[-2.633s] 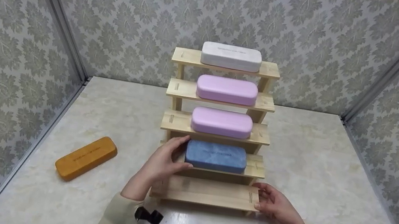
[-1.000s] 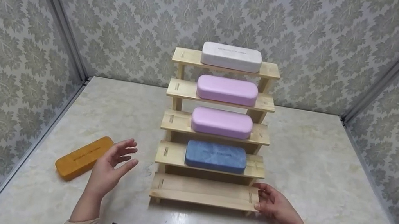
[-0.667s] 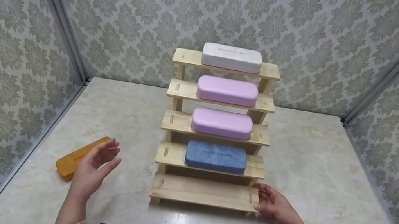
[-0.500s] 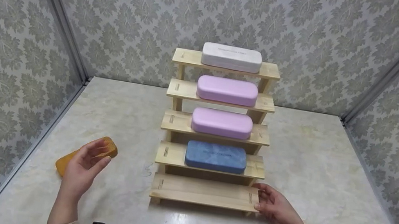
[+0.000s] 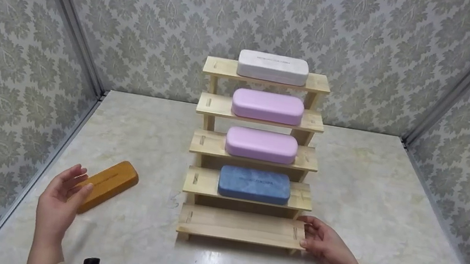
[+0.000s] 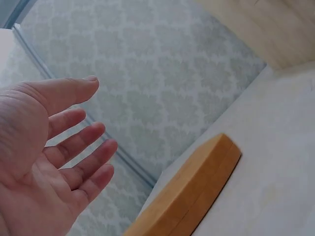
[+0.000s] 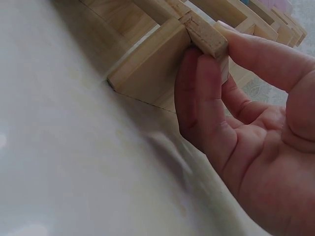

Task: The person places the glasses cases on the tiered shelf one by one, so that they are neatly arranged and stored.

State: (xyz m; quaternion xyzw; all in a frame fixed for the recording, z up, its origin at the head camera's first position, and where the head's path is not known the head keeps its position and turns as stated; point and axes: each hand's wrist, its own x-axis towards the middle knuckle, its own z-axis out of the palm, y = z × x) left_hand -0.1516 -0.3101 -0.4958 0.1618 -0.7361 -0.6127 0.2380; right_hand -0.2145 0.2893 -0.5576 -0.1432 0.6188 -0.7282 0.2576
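My left hand (image 5: 59,199) hovers over the near left end of an orange-brown glasses case (image 5: 111,184), fingers loosely bent and thumb apart. In the left wrist view that case (image 6: 189,191) lies on the table below the hand (image 6: 64,147), a gap between them. My right hand (image 5: 329,248) grips the right end of the lowest step of a wooden tiered rack (image 5: 244,227). The right wrist view shows thumb and fingers pinching the end of that board (image 7: 209,37). A blue glasses case (image 5: 254,185) sits on the step above.
Higher on the rack are two pink cases (image 5: 261,145) and a white case (image 5: 272,67) at the top. Patterned walls (image 5: 252,18) enclose the marbled table (image 5: 358,183) at the back and both sides.
The left hand has let go of the blue case, left it on its step, and moved left over the orange-brown case. The right hand has stayed on the rack.
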